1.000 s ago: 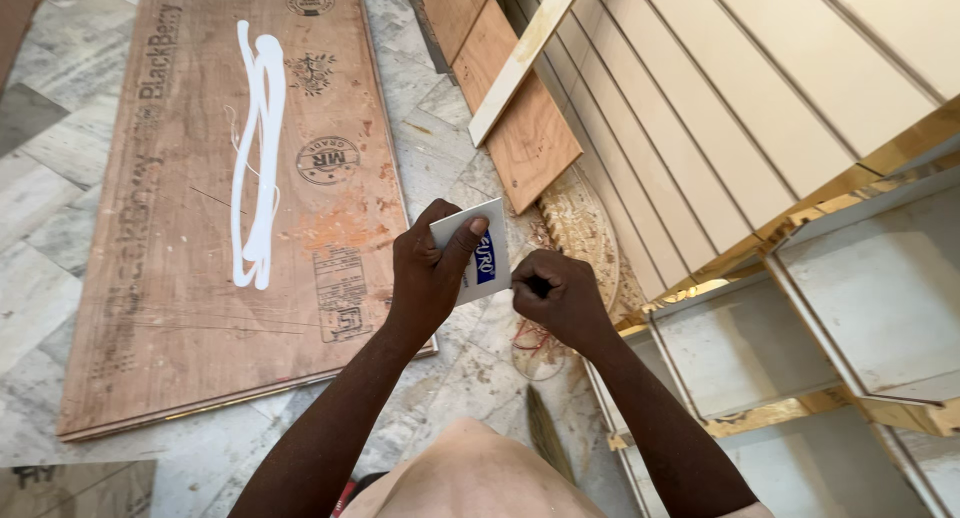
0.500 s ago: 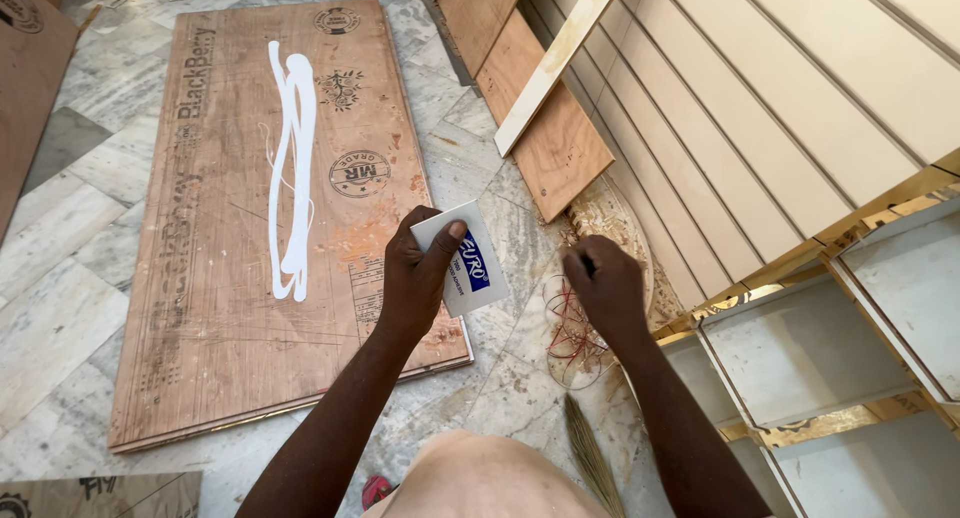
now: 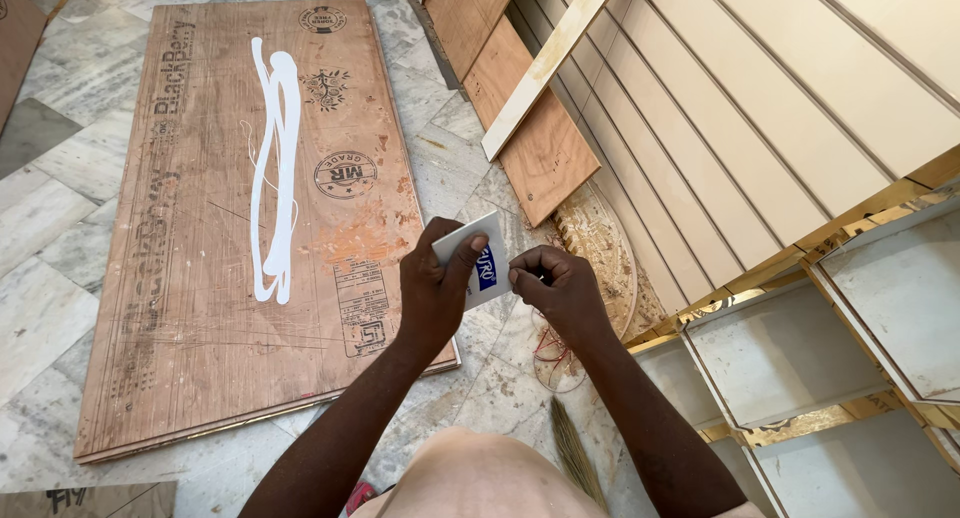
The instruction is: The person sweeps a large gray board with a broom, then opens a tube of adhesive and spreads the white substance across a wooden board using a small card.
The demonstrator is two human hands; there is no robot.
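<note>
Crouched over a marble floor, a person works at a small white packet with a blue label (image 3: 478,268), held between both hands above the near corner of a plywood sheet (image 3: 200,308). The left hand (image 3: 437,293) is closed around the packet, thumb pressed across its face and fingers wrapped behind. The right hand (image 3: 560,290) is curled nearly shut, its fingertips pinching at the packet's right edge; whether they grip the edge itself or some small piece at it cannot be told.

By the look of it, the packet is being opened or readied at its corner, a step not yet finished. Any next move would call for a firm hold by the left hand while the right keeps its fine pinch on that edge.

Beyond the hands, the plywood sheet lies flat on the marble floor (image 3: 50,218), a looping streak of white glue (image 3: 275,168) running down its middle. Smaller board offcuts (image 3: 535,143) and a pale wooden strip (image 3: 550,63) lean near a ribbed cream panel (image 3: 760,108). A tangle of red wire (image 3: 550,343) lies just beneath the right wrist, and open cabinet boxes (image 3: 780,358) stand to the right.
</note>
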